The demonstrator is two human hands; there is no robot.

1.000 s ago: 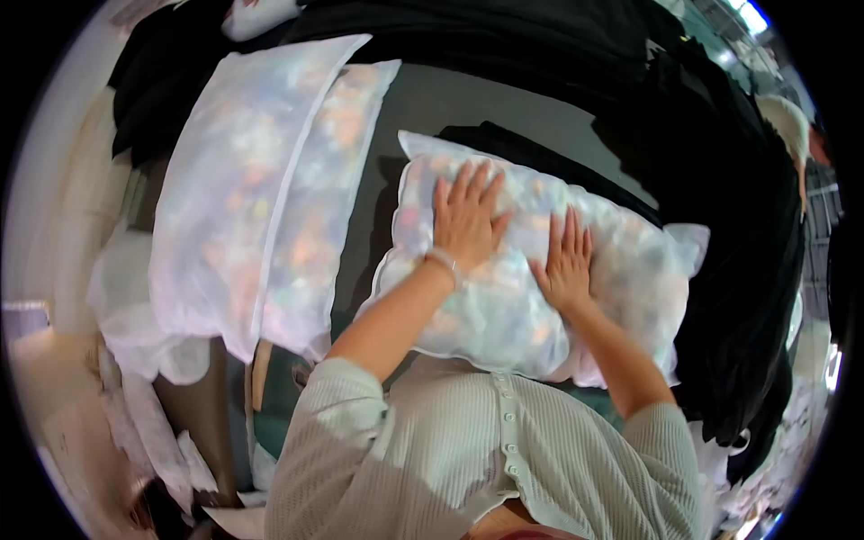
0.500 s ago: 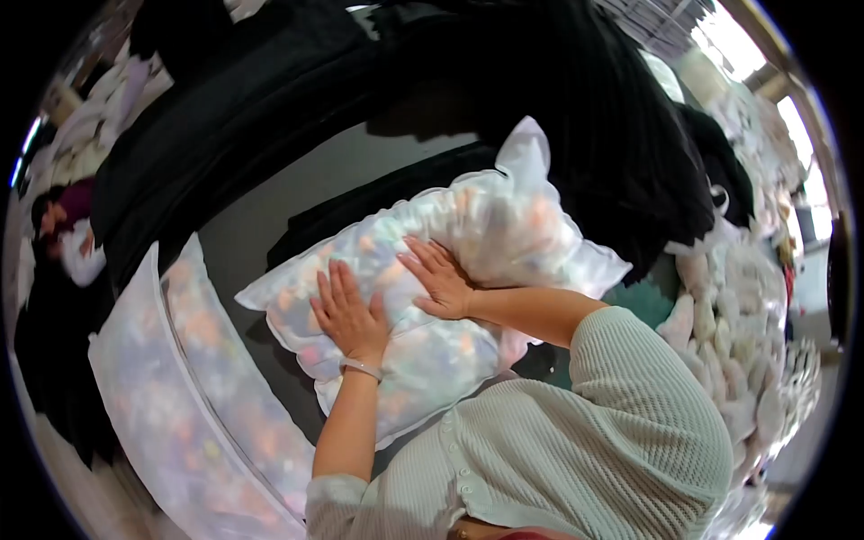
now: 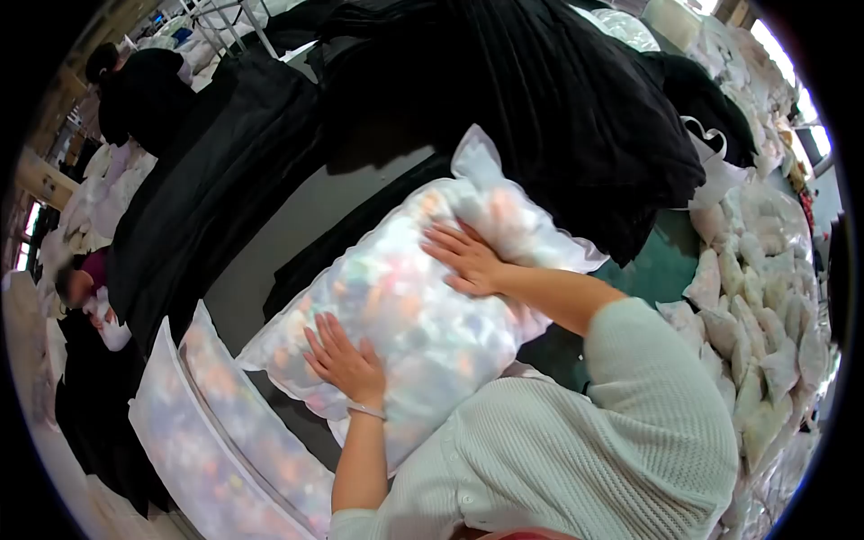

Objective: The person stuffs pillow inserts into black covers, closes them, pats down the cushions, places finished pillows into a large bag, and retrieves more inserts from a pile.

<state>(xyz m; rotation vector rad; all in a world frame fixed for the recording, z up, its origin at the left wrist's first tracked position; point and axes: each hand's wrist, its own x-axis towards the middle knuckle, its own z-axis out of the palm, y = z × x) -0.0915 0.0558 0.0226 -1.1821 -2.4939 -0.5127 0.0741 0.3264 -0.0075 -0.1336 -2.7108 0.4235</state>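
Note:
A plump white pillow (image 3: pixel 405 333) lies in front of me on the grey table, with pastel filling showing through its thin cover. My left hand (image 3: pixel 346 360), a bracelet at the wrist, rests flat on its near left part with fingers spread. On the upper right part my right hand (image 3: pixel 463 258) presses down, open, with its fingers sunk a little into the fabric. One corner of the pillow stands up beyond that hand. To the left lie two similar pillows, an outer one (image 3: pixel 193 441) and an inner one (image 3: pixel 256 418), side by side.
Black fabric (image 3: pixel 558 108) is heaped along the far side and the left of the grey table (image 3: pixel 310 211). Many small white stuffed pieces (image 3: pixel 765 315) are piled at right. Two other people, one in black (image 3: pixel 144 94), are at the left.
My hands have moved farther apart, the left toward the near left edge and the right toward the far side. The pillow looks flatter and more spread out. My view has shifted.

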